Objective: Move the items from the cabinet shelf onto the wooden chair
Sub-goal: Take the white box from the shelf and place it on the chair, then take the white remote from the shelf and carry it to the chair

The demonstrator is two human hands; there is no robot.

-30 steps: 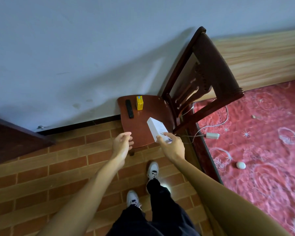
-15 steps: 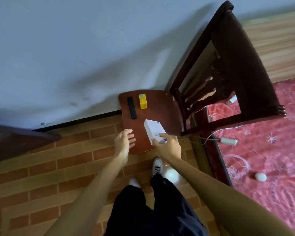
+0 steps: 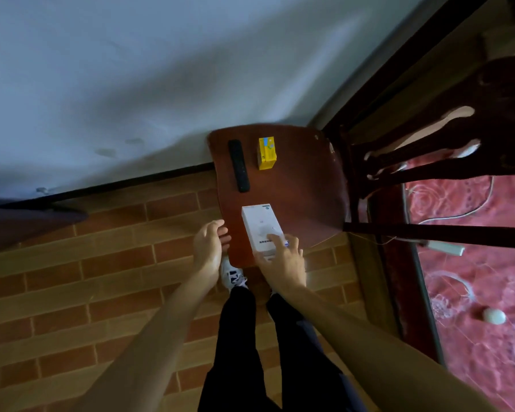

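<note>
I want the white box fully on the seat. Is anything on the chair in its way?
Nothing visible does. The white rectangular box lies on the dark wooden chair seat under the right hand; the black remote and small yellow carton lie further back, apart from it.

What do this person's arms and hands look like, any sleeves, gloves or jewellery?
Both are bare. The left hand and right hand wear no gloves and no rings that I can make out. The left forearm and right forearm show no sleeve, watch or band down to the frame's edge. The picture is dim, so small jewellery could escape notice.
</note>
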